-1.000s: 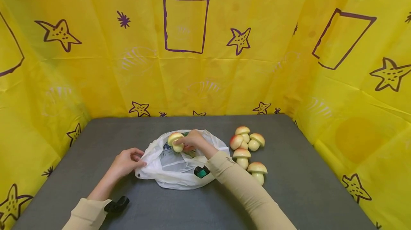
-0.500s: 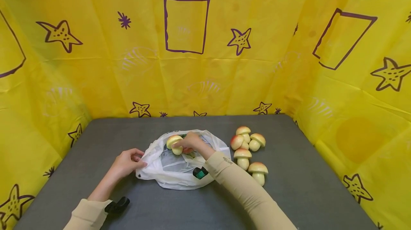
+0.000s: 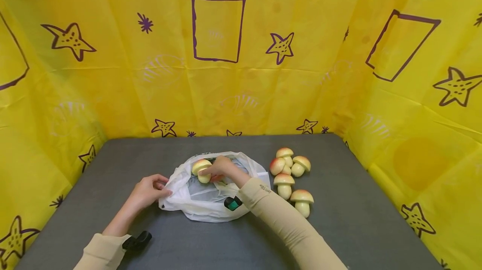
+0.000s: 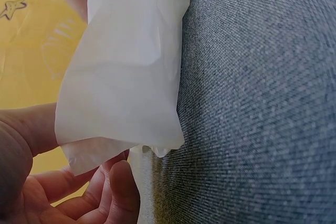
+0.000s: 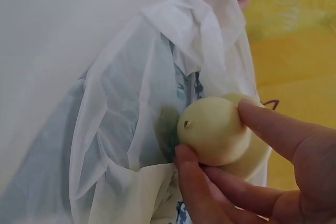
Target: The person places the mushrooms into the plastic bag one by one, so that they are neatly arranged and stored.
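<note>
A white plastic bag (image 3: 211,215) lies with its mouth spread wide on the grey cloth. My left hand (image 3: 148,191) pinches the left edge of its rim between thumb and fingers; in the left wrist view the thumb (image 4: 31,127) goes behind the white film (image 4: 123,77). Over the bag's mouth, my right hand (image 3: 223,167) holds a toy mushroom (image 3: 201,165) with a yellow-orange cap. The right wrist view shows the pale stem end (image 5: 212,129) of this mushroom between the thumb and fingers, just above the bag's opening.
Several more toy mushrooms (image 3: 284,180) with reddish-yellow caps lie clustered right of the bag, beside the right forearm. A yellow patterned curtain (image 3: 218,94) stands behind and at both sides of the grey table (image 3: 180,245).
My right hand has shifted slightly left and down with the mushroom, lower into the bag's mouth. The left hand keeps its hold on the rim and the other mushrooms stay put.
</note>
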The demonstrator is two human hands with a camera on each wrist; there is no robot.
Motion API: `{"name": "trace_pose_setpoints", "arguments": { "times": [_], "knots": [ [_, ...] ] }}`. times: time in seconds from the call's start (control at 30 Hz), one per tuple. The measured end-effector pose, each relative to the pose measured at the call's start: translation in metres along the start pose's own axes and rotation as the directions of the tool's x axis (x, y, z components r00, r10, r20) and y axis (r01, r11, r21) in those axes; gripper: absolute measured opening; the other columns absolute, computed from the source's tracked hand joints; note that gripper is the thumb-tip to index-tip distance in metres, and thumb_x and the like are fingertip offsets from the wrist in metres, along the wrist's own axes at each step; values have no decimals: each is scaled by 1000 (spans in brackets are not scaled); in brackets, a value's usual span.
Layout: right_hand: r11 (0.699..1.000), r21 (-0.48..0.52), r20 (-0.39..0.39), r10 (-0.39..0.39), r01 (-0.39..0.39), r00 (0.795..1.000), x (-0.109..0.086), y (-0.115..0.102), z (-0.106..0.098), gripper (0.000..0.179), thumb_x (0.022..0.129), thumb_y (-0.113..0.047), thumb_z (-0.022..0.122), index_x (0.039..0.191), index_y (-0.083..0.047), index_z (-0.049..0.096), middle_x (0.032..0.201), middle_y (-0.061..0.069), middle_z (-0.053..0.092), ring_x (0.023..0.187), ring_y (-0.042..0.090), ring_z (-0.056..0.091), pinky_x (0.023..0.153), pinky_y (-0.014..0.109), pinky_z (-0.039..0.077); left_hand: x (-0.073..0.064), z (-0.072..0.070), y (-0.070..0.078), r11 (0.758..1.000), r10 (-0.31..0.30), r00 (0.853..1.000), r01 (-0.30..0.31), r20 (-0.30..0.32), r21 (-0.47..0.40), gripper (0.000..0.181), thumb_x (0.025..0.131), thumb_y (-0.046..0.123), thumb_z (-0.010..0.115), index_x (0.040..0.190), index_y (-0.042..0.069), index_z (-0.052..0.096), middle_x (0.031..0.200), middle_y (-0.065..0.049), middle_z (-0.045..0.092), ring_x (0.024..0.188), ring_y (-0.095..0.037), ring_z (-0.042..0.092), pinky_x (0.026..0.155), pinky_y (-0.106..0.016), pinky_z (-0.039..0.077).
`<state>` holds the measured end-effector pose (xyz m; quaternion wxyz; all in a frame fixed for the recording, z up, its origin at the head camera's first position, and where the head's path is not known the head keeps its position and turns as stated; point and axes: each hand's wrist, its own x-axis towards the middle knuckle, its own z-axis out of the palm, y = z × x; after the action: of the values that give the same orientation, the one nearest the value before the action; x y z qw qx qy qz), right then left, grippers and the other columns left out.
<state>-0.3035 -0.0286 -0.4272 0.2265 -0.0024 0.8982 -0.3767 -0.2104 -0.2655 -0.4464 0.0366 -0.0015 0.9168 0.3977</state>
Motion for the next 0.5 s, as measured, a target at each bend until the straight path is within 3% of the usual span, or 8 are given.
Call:
{"name": "trace_pose_setpoints", "arguments": {
  "times": [0.23, 0.5],
  "knots": [
    [1000, 24, 33, -2, 2, 999, -4, -4, 2, 35, 74, -35, 80, 67, -2, 69, 73, 12, 72, 68, 19, 71, 62, 25, 54, 1, -2, 1, 1000, -9, 1000, 9, 5, 5, 46, 75, 17, 78, 110, -5, 60, 82, -9, 64, 67, -17, 54, 58, -29, 46],
    [1000, -11, 30, 14, -14, 999, -1, -2, 6, 34, 71, -35, 82, 65, -5, 70, 65, 6, 71, 60, 14, 69, 60, 24, 52, 0, -2, 2, 1000, -10, 1000, 10, 11, 12, 46, 75, 18, 78, 110, -5, 60, 84, -9, 63, 69, -18, 54, 60, -30, 46]
  ]
}}
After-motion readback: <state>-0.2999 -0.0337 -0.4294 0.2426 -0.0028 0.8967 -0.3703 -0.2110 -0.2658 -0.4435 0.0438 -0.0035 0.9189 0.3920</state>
